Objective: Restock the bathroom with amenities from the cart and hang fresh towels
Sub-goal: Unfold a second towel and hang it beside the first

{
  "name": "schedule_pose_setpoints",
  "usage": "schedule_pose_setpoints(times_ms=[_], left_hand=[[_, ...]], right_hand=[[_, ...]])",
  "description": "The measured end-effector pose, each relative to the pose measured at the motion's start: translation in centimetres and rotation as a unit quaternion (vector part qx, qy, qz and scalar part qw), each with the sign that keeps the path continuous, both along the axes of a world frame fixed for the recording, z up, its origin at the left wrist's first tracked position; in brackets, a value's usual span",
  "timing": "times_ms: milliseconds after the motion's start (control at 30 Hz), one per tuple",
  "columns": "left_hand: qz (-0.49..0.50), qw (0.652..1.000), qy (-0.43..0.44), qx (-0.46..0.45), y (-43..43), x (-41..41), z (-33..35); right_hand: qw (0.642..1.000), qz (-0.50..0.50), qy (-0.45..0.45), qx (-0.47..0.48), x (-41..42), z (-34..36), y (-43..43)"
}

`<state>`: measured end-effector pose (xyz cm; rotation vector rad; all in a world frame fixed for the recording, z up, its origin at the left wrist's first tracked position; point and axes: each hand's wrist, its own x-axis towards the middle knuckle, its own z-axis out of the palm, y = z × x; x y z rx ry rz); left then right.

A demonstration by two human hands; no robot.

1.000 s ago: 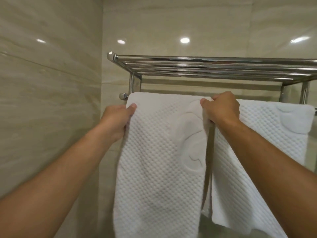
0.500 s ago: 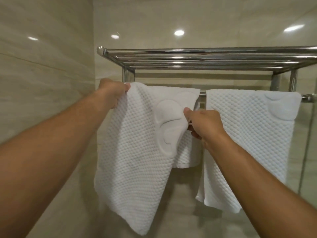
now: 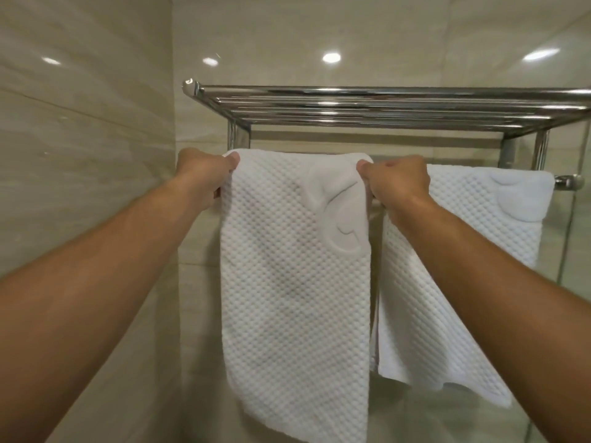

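Pinching the towel's (image 3: pixel 294 266) top corners, left hand (image 3: pixel 201 175) and right hand (image 3: pixel 398 183) are each keeping a closed grip; it is hanging between them, under the rack (image 3: pixel 383 107).

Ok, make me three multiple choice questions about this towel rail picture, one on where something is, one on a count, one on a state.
1. Where does the second towel hang?
A. on the top shelf bars
B. on the rail, to the right of the held towel
C. to the left of the held towel

2. How many white towels hang on the rail?
A. one
B. two
C. three

3. What are the hands doing with the left-side towel?
A. both grip its top corners
B. only one touches it
C. both hang free

Answers:
1. B, it drapes over the rail beyond the right hand.
2. B, two waffle-textured towels show side by side.
3. A, the left hand pinches the top left corner and the right hand the top right corner.
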<state>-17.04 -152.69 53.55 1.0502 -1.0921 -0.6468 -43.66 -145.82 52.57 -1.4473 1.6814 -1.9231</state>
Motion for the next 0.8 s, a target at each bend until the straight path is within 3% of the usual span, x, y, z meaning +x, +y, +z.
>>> schedule_pose_setpoints(times_ms=[200,500,800], left_hand=[[0.002,1.0,-0.026,0.0,-0.1,0.8,0.7],[0.164,0.969,-0.183,-0.006,-1.0,-1.6,0.8],[0.123,0.973,-0.192,-0.036,0.0,-1.8,-4.1]], right_hand=[[0.996,-0.06,0.051,0.037,0.2,2.8,-0.9],[0.982,-0.137,0.126,0.033,0.4,2.6,-1.8],[0.986,-0.117,0.121,0.001,0.6,-3.2,-1.7]])
